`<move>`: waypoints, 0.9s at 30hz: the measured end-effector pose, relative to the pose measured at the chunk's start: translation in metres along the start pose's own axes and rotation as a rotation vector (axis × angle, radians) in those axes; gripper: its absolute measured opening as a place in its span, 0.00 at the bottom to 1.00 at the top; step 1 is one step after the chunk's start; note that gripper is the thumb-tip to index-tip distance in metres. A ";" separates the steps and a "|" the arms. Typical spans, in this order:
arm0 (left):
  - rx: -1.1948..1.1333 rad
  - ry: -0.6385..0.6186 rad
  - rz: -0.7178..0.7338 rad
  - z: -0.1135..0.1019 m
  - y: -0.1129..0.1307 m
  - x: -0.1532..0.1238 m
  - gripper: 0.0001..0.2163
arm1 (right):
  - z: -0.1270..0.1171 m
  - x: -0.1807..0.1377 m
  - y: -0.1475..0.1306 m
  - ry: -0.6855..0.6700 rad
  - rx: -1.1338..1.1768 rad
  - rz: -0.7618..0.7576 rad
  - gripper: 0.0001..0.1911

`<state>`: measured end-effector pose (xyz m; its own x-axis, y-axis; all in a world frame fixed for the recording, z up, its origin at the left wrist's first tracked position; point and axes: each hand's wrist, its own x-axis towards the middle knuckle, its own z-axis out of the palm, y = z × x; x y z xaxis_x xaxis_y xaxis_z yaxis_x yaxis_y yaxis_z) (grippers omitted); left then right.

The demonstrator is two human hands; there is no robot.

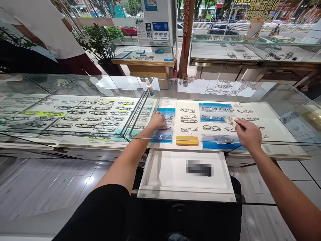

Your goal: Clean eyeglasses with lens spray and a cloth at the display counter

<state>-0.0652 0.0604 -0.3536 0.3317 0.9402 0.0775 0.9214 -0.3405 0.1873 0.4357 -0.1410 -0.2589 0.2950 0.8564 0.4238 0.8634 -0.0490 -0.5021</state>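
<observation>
My left hand (157,120) is over a blue display card (170,135) with several eyeglasses on it. Its fingers reach forward, slightly bent, with nothing visible in them; I cannot tell whether they touch the glass top. In my right hand (249,134), a crumpled beige cloth (230,122) is pinched between thumb and fingers. The cloth is above a row of eyeglasses (212,128) in the glass display case (225,92). A yellow glasses case (187,140) lies near the front edge, between my hands.
A spray bottle (149,87) stands on the glass top. Before me a white drawer (163,187) is pulled out, holding a blurred dark object (199,168). More eyeglasses (86,125) fill the left case. A person (45,33) stands across the counter; a potted plant (100,47) is beyond.
</observation>
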 end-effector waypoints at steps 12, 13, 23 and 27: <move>0.142 0.004 0.062 0.005 0.002 0.020 0.23 | 0.002 -0.001 0.002 0.010 0.001 -0.021 0.21; 0.145 0.005 0.063 0.004 0.003 0.020 0.23 | 0.002 -0.001 0.002 0.010 0.000 -0.024 0.21; 0.111 0.020 0.063 -0.014 0.054 -0.028 0.25 | 0.004 0.003 0.009 0.005 0.012 -0.027 0.22; 0.056 -0.146 0.179 -0.025 0.094 -0.085 0.23 | 0.006 0.006 0.012 -0.006 0.024 -0.028 0.23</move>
<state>-0.0117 -0.0514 -0.3185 0.5126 0.8577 -0.0389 0.8538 -0.5044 0.1288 0.4457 -0.1339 -0.2672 0.2684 0.8604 0.4332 0.8610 -0.0126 -0.5084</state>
